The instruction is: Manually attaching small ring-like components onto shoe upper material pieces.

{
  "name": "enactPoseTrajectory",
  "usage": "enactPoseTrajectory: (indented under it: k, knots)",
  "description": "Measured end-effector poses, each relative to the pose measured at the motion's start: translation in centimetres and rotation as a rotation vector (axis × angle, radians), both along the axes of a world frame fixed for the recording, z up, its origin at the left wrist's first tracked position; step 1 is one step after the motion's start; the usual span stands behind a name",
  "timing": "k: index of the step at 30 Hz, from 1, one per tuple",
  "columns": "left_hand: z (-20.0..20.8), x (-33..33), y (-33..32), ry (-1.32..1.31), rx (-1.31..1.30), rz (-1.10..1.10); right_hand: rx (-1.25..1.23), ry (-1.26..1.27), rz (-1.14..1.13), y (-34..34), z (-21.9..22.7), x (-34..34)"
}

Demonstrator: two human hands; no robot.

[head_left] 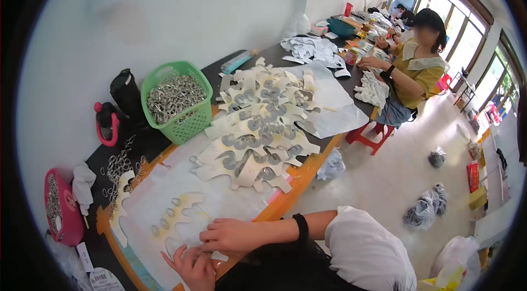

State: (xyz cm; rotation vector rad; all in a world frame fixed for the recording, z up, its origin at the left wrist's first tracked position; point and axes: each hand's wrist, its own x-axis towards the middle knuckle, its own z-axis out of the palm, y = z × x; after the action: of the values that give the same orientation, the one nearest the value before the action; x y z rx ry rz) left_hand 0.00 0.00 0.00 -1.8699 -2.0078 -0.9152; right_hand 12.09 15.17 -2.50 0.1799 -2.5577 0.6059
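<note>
My left hand point(195, 270) is low on the work board, its outer fingers spread and its inner fingers bent toward my right hand point(230, 236). The right hand's fingers curl down, and the fingertips of both meet over the white sheet point(145, 203). Whatever they pinch is too small and covered to name. Just beyond them lies a pale cut-out piece point(184, 208) with several oval metal rings point(170, 212) on it. Another pale cut-out strip point(122, 203) rests by the board's left edge. Loose metal rings point(123, 164) are scattered beyond it.
Many cut-out pieces with rings point(258, 143) are heaped on the table. A green basket point(192, 121) of metal parts stands near the wall, beside a black cylindrical holder point(125, 92). A pink basket point(70, 219) is at left. A co-worker point(417, 66) sits farther along the table.
</note>
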Motion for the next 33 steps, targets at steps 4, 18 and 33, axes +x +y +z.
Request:
enactPoseTrajectory:
  k: [4, 18, 33]
  knots:
    - [0.8, 1.0, -1.7, 0.058, -0.073, 0.017, -0.010, -0.005, 0.065, -1.2, 0.7, 0.3]
    - [6.1, 0.9, -1.7, -0.035, -0.158, 0.057, 0.049, 0.043, -0.005, -0.3, 8.0, 2.7]
    - [6.0, 1.5, -1.1, -0.038, -0.167, 0.030, -0.009, 0.048, 0.020, 1.0, 8.2, 3.1]
